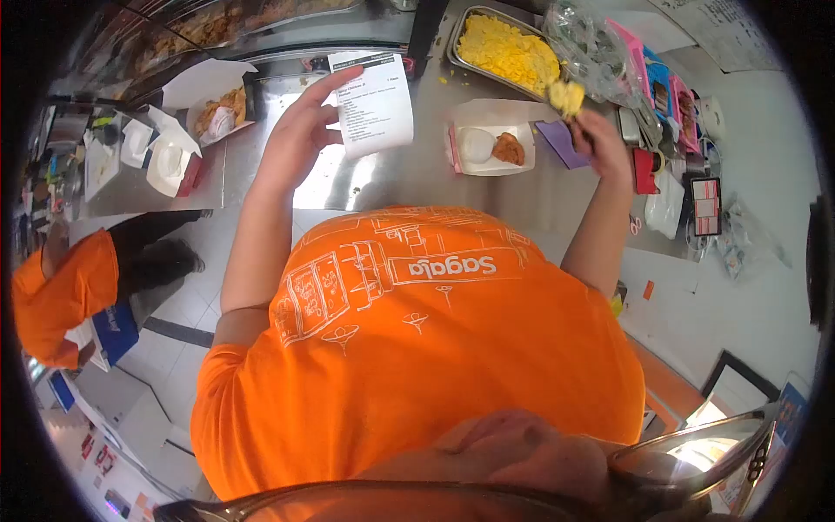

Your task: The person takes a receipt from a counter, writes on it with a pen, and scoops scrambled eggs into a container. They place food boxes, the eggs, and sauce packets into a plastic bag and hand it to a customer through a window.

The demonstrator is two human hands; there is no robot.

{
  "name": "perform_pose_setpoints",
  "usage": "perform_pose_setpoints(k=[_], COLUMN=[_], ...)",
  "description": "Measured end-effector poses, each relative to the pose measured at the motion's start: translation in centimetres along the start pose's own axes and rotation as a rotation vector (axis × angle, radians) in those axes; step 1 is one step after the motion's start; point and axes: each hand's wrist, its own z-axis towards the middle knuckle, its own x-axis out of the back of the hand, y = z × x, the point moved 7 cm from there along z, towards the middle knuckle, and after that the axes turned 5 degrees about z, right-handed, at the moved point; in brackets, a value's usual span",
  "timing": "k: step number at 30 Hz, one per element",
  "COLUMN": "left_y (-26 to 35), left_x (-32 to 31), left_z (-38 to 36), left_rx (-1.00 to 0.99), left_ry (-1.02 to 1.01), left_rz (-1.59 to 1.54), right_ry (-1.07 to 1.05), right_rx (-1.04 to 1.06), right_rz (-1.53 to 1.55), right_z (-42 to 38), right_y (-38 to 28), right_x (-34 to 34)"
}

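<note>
My left hand (300,130) holds a printed paper receipt (376,109) by its left edge, with one finger lying across its top corner. In my right hand (602,148) is a spoon whose handle is mostly hidden; a blurred lump of scrambled egg (566,97) sits on its end. An open paper food box (513,111) stands between my hands. Inside it are a mound of white rice (476,145) and a piece of fried chicken (509,149). Behind the box, a metal tray (452,54) holds a heap of scrambled eggs (509,52).
A purple sheet (561,143) lies beside the box. More open boxes (178,161) stand at left, one holding fried food (219,113). Plastic bags (583,48) and packaging crowd the right side. A co-worker in an orange shirt (70,287) is at the far left.
</note>
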Motion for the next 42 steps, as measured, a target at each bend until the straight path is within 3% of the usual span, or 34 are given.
perform_pose_setpoints(k=[1, 6, 8, 11, 14, 17, 20, 23, 25, 27, 30, 33, 35, 36, 38, 40, 42], left_y=[-0.1, 0.6, 0.9, 1.0, 1.3, 1.1, 1.6, 2.5, 3.0, 3.8, 4.8, 5.4, 5.5, 5.2, 4.7, 4.1, 3.8], left_x=[0.0, -1.2, -1.9, -2.7, -3.2, -3.4, -4.1, -6.1, -7.2, -9.8, -12.3, -14.7, -17.0, -18.0, -19.8, -21.7, -23.3], left_z=[0.1, 0.7, 1.0, 1.5, 1.7, 1.6, 2.1, 2.8, 2.7, 3.4, 4.4, 4.9, 5.7, 6.0, 6.8, 7.3, 7.1], left_rx=[0.009, -0.019, -0.017, -0.010, -0.012, -0.008, -0.025, -0.044, -0.063, -0.077, -0.097, -0.149, -0.156, -0.152, -0.164, -0.135, -0.133], left_ry=[-0.018, -0.190, -0.214, -0.222, -0.235, -0.253, -0.276, -0.262, -0.272, -0.259, -0.220, -0.182, -0.139, -0.111, -0.017, 0.007, 0.007], left_rz=[-0.014, -0.104, -0.059, 0.005, 0.019, -0.062, -0.082, -0.100, -0.102, -0.077, -0.025, -0.011, -0.038, -0.048, 0.093, 0.102, -0.001], right_ry=[-0.069, 0.030, 0.286, 0.505, 0.525, 0.576, 0.565, 0.694, 0.646, 0.521, 0.417, 0.707, 0.735, 0.613, 0.183, 0.273, 0.185], right_rx=[-0.036, -0.208, 0.135, 0.131, 0.438, 0.423, 0.442, 0.562, 0.458, 0.462, 0.651, 0.898, 0.714, 0.521, 0.147, 0.332, 0.320], right_rz=[-0.027, -0.127, -0.736, -0.914, -1.263, -0.945, -0.424, -0.445, -0.290, -0.571, -0.786, -0.841, -0.872, -0.928, -1.503, -1.432, -1.527], right_z=[-1.5, -1.8, 0.6, 0.3, -0.6, -1.7, -3.3, -0.4, 1.3, 7.4, 12.3, 15.0, 20.6, 23.4, 31.0, 31.6, 34.0], right_y=[1.9, 11.0, 13.0, 13.9, 14.9, 15.8, 12.3, 6.0, -0.8, -1.7, -1.6, -4.3, -3.4, -2.2, 2.7, 4.7, 6.1], right_x=[-0.6, -2.7, -3.8, -8.1, -9.7, -7.3, -4.5, 1.0, -0.1, 2.8, 4.2, 11.5, 19.4, 22.3, 25.2, 25.4, 25.9])
